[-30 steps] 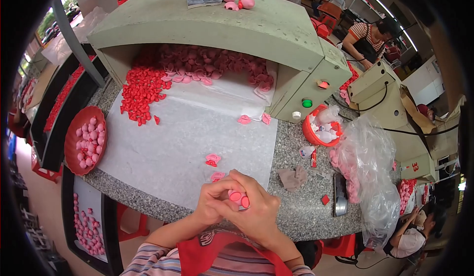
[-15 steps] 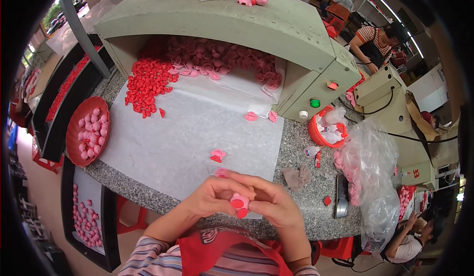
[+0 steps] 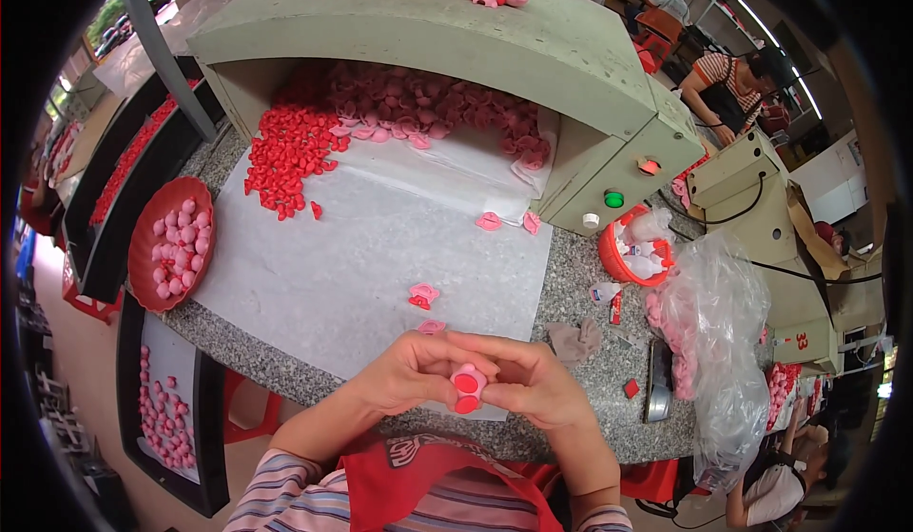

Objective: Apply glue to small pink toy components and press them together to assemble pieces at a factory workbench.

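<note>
Between the fingertips of both hands, near the table's front edge, is a small pink rubbery piece (image 3: 468, 391) with two round red faces turned toward me. My left hand (image 3: 411, 372) pinches it from the left, thumb at its side. From the other side my right hand (image 3: 538, 382) grips it, fingers arched over the top. Part of the piece is hidden by the fingers. Just beyond my left fingers lies a loose pink part (image 3: 431, 327) on the white sheet (image 3: 333, 275). A pink part with a red one (image 3: 422, 294) lies a little farther off.
A pale green metal housing (image 3: 418, 33) holds heaped red parts (image 3: 285, 152) and pink parts (image 3: 428, 104) in its opening. At left sits a red bowl (image 3: 143, 270) of pink balls. To the right are a red basket (image 3: 611, 260) of bottles, a grey cloth (image 3: 573, 340), a phone (image 3: 658, 385) and plastic bags (image 3: 728, 313).
The piece has turned in my fingers, so its two red faces show more fully. Both hands keep hold of it. The whole view has shifted slightly.
</note>
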Demonstrator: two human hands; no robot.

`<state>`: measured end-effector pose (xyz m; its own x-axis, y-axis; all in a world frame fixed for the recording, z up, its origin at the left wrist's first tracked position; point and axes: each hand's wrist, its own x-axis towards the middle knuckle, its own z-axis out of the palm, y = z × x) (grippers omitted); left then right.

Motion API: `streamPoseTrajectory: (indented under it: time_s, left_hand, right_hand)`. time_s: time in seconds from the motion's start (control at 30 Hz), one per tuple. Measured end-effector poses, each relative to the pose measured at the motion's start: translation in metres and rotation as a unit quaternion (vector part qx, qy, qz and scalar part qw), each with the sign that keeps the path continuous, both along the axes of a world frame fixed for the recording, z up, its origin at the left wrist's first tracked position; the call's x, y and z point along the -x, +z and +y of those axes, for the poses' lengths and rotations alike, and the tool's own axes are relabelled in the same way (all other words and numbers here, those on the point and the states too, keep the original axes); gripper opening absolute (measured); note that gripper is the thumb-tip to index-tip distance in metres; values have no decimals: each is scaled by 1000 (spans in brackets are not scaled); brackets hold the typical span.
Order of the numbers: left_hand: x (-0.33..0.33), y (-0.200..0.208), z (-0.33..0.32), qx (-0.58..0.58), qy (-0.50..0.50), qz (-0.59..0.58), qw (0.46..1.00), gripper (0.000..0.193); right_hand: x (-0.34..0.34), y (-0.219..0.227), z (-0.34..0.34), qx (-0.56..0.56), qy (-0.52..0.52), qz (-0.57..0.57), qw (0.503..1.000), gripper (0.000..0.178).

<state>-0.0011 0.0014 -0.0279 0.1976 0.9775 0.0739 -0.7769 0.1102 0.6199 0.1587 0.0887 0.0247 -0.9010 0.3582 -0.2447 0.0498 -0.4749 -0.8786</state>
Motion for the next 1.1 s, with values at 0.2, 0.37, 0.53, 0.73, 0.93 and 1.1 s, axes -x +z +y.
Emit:
streamPoseTrajectory:
  time_s: [0.2,0.37,0.53,0.73,0.93,1.1]
  left_hand:
    - [3,6,-2,16,-12,36,999,45]
    - [6,-4,-3,22,-42,42,998,41]
    - [4,-10,-5,-12,-44,19,999,37]
    - [0,-4,-2,-51,-27,10,998,39]
    - [-6,7,-3,-130,50,97,985,39]
    - [-6,5,-7,-197,144,304,921,36]
  right_hand:
    - [0,-6,-4,11,-12,-19,1000,56]
    - [1,-19,-8,-6,-23,45,999,49]
    - [0,-25,-9,46,-29,36,998,49]
    - [3,-22,-12,13,-71,52,996,64]
    - [15,-8,-38,-206,-160,82,962,103]
    - [18,-18,-36,-396,-160,8,904,100]
